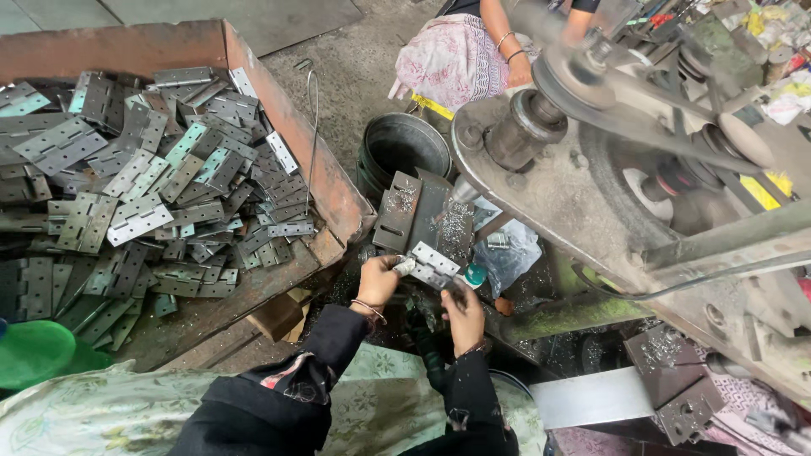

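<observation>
Both hands hold one metal hinge in front of the machine, just below a dark steel fixture plate strewn with metal chips. The left hand is closed on the hinge's left end, thumb and fingers pinching the leaf. The right hand is closed on the lower right edge, near a small teal-capped object whose nature cannot be made out.

The hinge is a flat, pale steel piece with punched screw holes. Judged stiff, fairly light for its size, hard-edged and possibly slick with oil or swarf; the long edges of the leaves, clear of the knuckle, look the soundest place to take hold.

To the left, a rusty tray carries a large heap of similar hinges. A dark bucket stands behind the fixture. Another person sits beyond it, an arm with bangles showing.
</observation>
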